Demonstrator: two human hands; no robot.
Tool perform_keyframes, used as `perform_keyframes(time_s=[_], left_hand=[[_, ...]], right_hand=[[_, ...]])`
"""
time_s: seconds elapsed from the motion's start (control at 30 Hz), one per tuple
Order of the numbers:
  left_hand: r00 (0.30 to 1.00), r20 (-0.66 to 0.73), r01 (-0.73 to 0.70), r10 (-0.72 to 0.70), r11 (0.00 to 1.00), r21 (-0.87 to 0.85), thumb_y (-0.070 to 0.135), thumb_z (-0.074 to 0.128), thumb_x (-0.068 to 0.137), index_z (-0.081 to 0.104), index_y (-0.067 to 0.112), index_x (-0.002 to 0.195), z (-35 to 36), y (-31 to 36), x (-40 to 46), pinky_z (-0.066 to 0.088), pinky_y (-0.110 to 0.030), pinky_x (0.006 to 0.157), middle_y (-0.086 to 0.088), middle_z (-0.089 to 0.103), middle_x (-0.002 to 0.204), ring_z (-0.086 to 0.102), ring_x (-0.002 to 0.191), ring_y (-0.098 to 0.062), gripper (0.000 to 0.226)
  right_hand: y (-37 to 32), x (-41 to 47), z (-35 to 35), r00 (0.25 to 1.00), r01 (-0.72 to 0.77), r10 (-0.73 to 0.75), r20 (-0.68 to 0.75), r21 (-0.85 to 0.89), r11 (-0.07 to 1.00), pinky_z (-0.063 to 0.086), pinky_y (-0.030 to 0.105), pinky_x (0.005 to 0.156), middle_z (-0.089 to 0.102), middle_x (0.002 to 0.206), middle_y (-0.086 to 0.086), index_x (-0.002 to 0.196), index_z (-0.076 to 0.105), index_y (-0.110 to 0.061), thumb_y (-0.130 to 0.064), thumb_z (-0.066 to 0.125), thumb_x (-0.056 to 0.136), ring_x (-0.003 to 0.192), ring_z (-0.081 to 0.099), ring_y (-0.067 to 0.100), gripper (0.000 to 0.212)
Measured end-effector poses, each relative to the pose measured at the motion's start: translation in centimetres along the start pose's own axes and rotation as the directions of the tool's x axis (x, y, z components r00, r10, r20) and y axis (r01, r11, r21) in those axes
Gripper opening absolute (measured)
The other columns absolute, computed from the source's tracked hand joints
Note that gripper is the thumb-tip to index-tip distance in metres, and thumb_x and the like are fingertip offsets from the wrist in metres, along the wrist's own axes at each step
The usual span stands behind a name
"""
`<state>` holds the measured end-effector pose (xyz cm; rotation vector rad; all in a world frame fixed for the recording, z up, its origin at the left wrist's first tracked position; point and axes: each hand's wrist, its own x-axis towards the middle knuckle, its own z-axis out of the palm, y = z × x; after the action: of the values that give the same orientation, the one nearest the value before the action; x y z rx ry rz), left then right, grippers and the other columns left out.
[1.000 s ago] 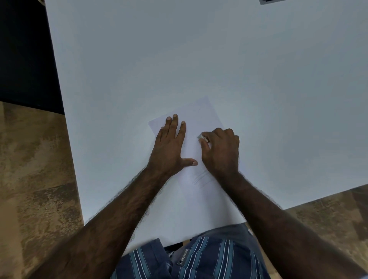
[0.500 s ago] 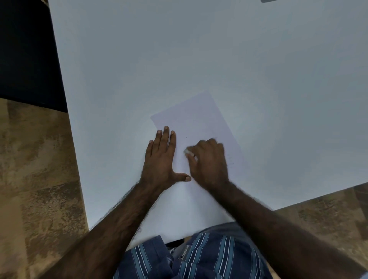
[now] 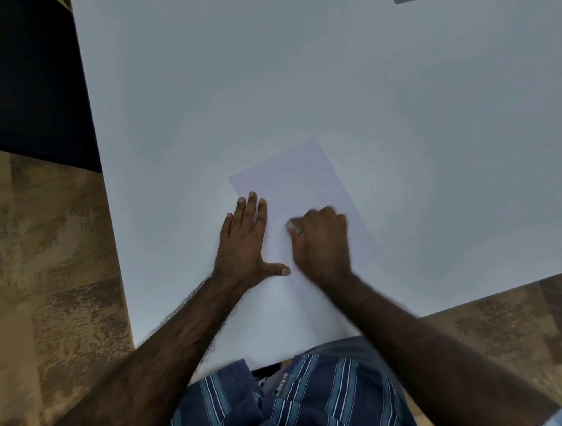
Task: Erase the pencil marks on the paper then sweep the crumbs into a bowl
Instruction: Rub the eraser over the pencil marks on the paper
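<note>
A white sheet of paper (image 3: 298, 182) lies tilted on the white table (image 3: 395, 106), near its front edge. My left hand (image 3: 244, 243) rests flat on the paper's left side, fingers straight and thumb spread. My right hand (image 3: 322, 243) is curled over the paper's middle and pinches a small white eraser (image 3: 291, 225), of which only a corner shows at the fingertips. The right hand is motion-blurred. Two tiny dark specks lie on the upper part of the paper. No bowl is in view.
The table's left edge borders a brown patterned floor (image 3: 54, 273) and a dark area (image 3: 36, 76) at the upper left. A small dark object (image 3: 404, 1) peeks in at the top edge. My striped shorts (image 3: 304, 395) sit below the table's front edge.
Both hands have slid down the paper toward me, baring more of its upper part. The right hand keeps rubbing with the eraser; the view has shifted slightly.
</note>
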<state>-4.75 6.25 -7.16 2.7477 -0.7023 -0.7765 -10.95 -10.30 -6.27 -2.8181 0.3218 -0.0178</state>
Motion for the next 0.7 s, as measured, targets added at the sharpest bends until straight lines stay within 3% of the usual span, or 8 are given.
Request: perform_keyframes(time_s=[0.07, 0.13, 0.27, 0.37, 0.43, 0.6, 0.7], left_hand=[[1.0, -0.003, -0.003, 0.003, 1.0, 0.031, 0.082, 0.07, 0.074, -0.014, 0.017, 0.167, 0.1, 0.1, 0.0, -0.001, -0.048, 0.133, -0.005, -0.027, 0.174, -0.021, 0.162, -0.025, 0.141], [1.0, 0.0, -0.002, 0.002, 1.0, 0.028, 0.084, 0.069, 0.073, -0.014, 0.017, 0.167, 0.1, 0.1, 0.0, -0.002, -0.047, 0.133, -0.005, -0.027, 0.173, -0.021, 0.162, -0.025, 0.142], [1.0, 0.02, -0.005, 0.005, 1.0, 0.005, 0.087, 0.072, 0.066, -0.015, 0.017, 0.167, -0.1, -0.1, 0.0, -0.006, -0.046, 0.131, -0.004, -0.028, 0.173, -0.023, 0.161, -0.025, 0.151], [1.0, 0.015, -0.004, 0.004, 1.0, 0.0, 0.086, 0.073, 0.066, -0.015, 0.017, 0.167, -0.1, -0.1, 0.0, -0.006, -0.046, 0.131, -0.004, -0.029, 0.173, -0.023, 0.161, -0.025, 0.151], [1.0, 0.012, -0.004, 0.004, 1.0, -0.004, 0.086, 0.073, 0.066, -0.015, 0.017, 0.167, 0.0, -0.1, 0.0, -0.007, -0.045, 0.13, -0.003, -0.029, 0.173, -0.023, 0.161, -0.024, 0.151], [1.0, -0.006, -0.009, 0.009, 1.0, 0.02, 0.083, 0.07, 0.072, -0.013, 0.017, 0.167, 0.2, -0.1, 0.0, -0.003, -0.048, 0.133, -0.005, -0.027, 0.174, -0.021, 0.162, -0.025, 0.143], [1.0, 0.007, -0.007, 0.007, 1.0, 0.002, 0.087, 0.073, 0.066, -0.014, 0.017, 0.167, 0.0, -0.1, -0.1, -0.006, -0.045, 0.13, -0.004, -0.027, 0.174, -0.021, 0.162, -0.025, 0.15]], right_hand=[[-1.7, -3.0, 0.6, 0.988, 0.144, -0.148, 0.048, 0.078, 0.986, 0.034, 0.04, 0.077, 0.068, 0.085, 0.002, 0.097, 0.077, -0.021, -0.026, 0.053, 0.101, 0.086, 0.057, 0.028, 0.025], [-1.0, -2.9, 0.6, 0.98, 0.19, -0.192, 0.043, 0.06, 0.98, 0.036, 0.04, 0.077, 0.068, 0.085, 0.002, 0.098, 0.077, -0.02, -0.025, 0.057, 0.101, 0.086, 0.058, 0.029, 0.021], [2.9, 2.8, -0.1, 0.996, -0.061, 0.053, -0.068, -0.13, 0.99, 0.032, 0.039, 0.073, 0.068, 0.084, 0.002, 0.094, 0.077, -0.024, -0.028, 0.058, 0.1, 0.084, 0.056, 0.031, 0.02], [3.3, 4.1, -0.7, 0.984, -0.168, 0.161, -0.072, -0.093, 0.981, 0.026, 0.038, 0.075, 0.068, 0.088, 0.002, 0.097, 0.077, -0.023, -0.028, 0.057, 0.1, 0.088, 0.055, 0.03, 0.021], [1.9, 2.6, -0.5, 0.993, -0.114, 0.111, -0.041, -0.071, 0.991, 0.028, 0.04, 0.077, 0.067, 0.087, 0.0, 0.096, 0.075, -0.025, -0.029, 0.056, 0.101, 0.089, 0.055, 0.029, 0.021], [-1.4, -2.1, 0.3, 0.981, 0.179, -0.181, 0.062, 0.045, 0.983, 0.039, 0.041, 0.08, 0.07, 0.087, 0.002, 0.098, 0.078, -0.021, -0.029, 0.056, 0.102, 0.088, 0.059, 0.027, 0.024], [1.2, 1.2, -0.1, 0.998, 0.047, -0.049, -0.026, -0.075, 0.996, 0.039, 0.042, 0.076, 0.067, 0.085, 0.004, 0.093, 0.076, -0.024, -0.029, 0.058, 0.101, 0.086, 0.058, 0.033, 0.021]])
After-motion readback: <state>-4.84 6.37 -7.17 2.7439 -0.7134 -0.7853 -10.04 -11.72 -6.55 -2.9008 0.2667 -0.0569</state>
